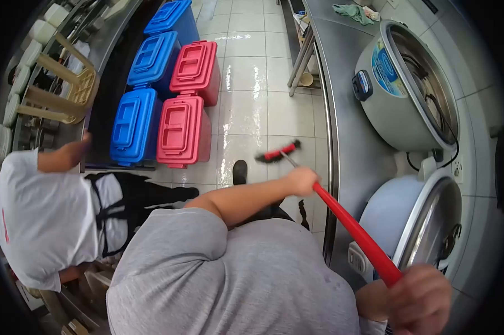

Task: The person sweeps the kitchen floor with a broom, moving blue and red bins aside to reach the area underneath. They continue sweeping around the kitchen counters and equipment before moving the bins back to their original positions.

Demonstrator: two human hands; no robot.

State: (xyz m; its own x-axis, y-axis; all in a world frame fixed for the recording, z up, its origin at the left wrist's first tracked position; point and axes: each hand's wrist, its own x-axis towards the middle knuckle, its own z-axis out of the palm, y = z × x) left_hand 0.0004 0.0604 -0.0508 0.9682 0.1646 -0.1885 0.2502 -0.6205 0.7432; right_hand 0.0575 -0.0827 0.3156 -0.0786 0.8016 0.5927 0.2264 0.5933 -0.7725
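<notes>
A broom with a thick red handle (355, 226) slants across in front of my body. Its red head with dark bristles (278, 152) rests on the wet-looking tiled floor (242, 84), near my dark boot (240, 172). My left hand (303, 181) is wrapped round the lower part of the handle. Higher up, close to the camera, my right hand (420, 300) grips the upper end; it is slightly blurred.
Blue lidded bins (133, 125) and red lidded bins (184, 129) stand on the left. A co-worker in a white shirt (48, 212) is beside me at a counter. Along the right, a steel counter (349, 139) holds a large grey cooker (375, 100) and a pale cooker (386, 206).
</notes>
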